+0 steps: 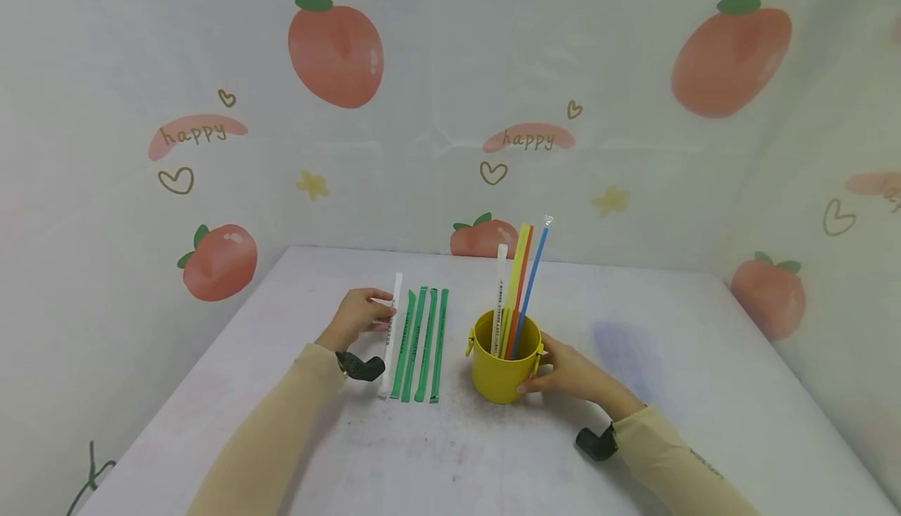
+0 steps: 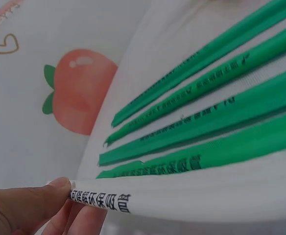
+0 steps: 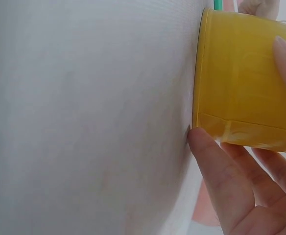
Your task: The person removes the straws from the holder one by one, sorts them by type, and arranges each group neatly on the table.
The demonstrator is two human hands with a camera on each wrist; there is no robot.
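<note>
My left hand (image 1: pixel 355 319) pinches a white paper-wrapped straw (image 1: pixel 389 340) between thumb and fingers. In the left wrist view, dark printing shows on this white wrapper beside the thumb (image 2: pixel 59 184). Several green-wrapped straws (image 1: pixel 426 344) lie side by side on the table, just right of the white one. Whether the white straw is fully off the table, I cannot tell. A yellow bucket (image 1: pixel 498 381) stands upright, and my right hand (image 1: pixel 565 373) grips its right side, thumb and fingers spread around the wall. Inside lean a white-wrapped straw (image 1: pixel 500 289) and yellow, red and blue straws (image 1: pixel 535 266).
The white table (image 1: pixel 450 461) runs back to a pale curtain (image 1: pixel 422 141) printed with peaches and hearts. Small black cameras (image 1: pixel 362 367) are strapped to both wrists. A green cord (image 1: pixel 91 473) hangs near the table's left edge.
</note>
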